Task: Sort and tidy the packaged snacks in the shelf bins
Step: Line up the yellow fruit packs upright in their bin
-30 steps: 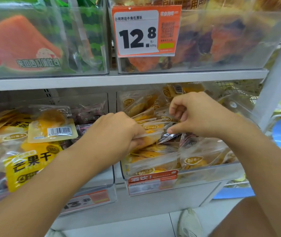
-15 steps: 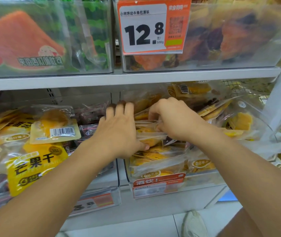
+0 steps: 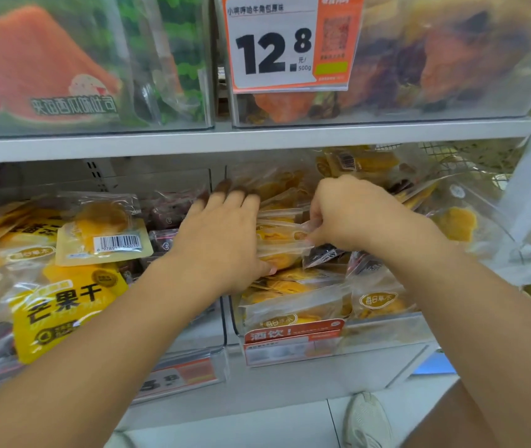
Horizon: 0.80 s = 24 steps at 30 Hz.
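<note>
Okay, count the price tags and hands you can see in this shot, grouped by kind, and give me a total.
Price tags clipped to bins: 3, the 12.8 tag, the red tag and the lower-left tag
Hands: 2, left hand and right hand
Total: 5

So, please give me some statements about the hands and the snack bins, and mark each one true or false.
1. Both hands are in the lower middle bin. True.
2. The left hand lies with straight fingers against the mango packets. True.
3. The right hand hangs free above the shelf. False: it pinches a clear packet in the bin.
4. The price tag on the upper bin reads 15.8. False: it reads 12.8.
5. A dark packet shows just below the right hand. True.
</note>
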Each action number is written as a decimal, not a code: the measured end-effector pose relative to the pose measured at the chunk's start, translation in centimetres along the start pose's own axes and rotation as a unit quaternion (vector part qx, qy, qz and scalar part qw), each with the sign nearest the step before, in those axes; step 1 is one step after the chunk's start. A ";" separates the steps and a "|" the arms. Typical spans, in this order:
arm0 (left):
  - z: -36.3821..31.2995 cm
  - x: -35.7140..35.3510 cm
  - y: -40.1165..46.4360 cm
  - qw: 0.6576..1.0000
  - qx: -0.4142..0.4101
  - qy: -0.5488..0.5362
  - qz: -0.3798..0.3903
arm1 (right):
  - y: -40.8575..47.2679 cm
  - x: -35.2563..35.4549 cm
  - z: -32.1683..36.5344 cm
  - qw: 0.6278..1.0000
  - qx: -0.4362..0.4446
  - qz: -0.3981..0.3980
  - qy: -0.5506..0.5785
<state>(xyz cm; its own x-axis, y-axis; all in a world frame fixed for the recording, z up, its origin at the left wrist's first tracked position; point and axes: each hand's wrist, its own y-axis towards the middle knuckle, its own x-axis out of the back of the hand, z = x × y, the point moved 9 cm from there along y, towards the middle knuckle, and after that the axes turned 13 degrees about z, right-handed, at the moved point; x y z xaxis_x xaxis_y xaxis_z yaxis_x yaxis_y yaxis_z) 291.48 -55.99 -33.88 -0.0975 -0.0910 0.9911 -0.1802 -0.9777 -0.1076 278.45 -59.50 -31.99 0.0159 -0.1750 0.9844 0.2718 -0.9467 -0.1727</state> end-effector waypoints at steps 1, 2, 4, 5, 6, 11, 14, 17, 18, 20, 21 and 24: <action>-0.3 0.3 -0.1 1.000 -0.008 0.014 -0.020 | 0.2 -0.4 0.4 1.000 0.003 0.008 -0.007; -0.6 0.4 -0.2 0.999 -0.018 0.023 -0.030 | 0.4 -0.7 0.7 1.000 0.007 0.009 -0.006; -0.8 0.1 -0.1 0.999 -0.026 0.021 -0.020 | 1.0 -0.9 1.1 0.999 0.031 0.009 0.032; -0.6 -0.1 0.1 1.000 -0.023 0.013 -0.007 | 1.3 -0.9 1.3 0.996 0.052 0.006 0.068; -0.3 -0.3 0.3 1.000 -0.018 0.002 0.006 | 1.3 -0.8 1.5 0.991 0.074 0.001 0.115; 0.7 -1.2 1.5 0.994 -0.002 -0.084 0.077 | 0.5 -0.5 2.2 0.946 0.153 0.020 0.284; 0.8 -1.2 1.7 0.991 -0.007 -0.117 0.070 | -0.8 1.5 1.3 0.949 0.140 -0.072 0.273; 0.8 -0.4 1.1 0.984 -0.022 -0.176 0.029 | -3.0 3.2 0.4 0.953 0.144 -0.098 0.247; 0.8 0.0 0.8 0.979 -0.026 -0.200 0.014 | -3.4 2.7 0.6 0.956 0.157 -0.056 0.239; 1.1 0.9 0.0 0.970 -0.026 -0.238 -0.027 | -3.4 1.4 0.1 0.971 0.138 -0.011 0.197; 1.2 1.2 -0.4 0.968 -0.024 -0.245 -0.045 | -3.1 1.0 -0.3 0.977 0.120 -0.015 0.174; 1.7 1.6 -1.1 0.973 -0.011 -0.217 -0.076 | -2.3 1.0 -0.5 0.976 0.113 -0.040 0.179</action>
<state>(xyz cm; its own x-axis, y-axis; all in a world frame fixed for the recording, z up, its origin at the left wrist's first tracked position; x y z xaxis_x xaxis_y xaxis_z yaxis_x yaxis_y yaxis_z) 293.19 -55.44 -32.00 0.3536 -0.0211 0.9352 -0.1808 -0.9824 0.0463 277.31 -57.63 -30.62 -0.3414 -0.2246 0.9127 0.4650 -0.8843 -0.0436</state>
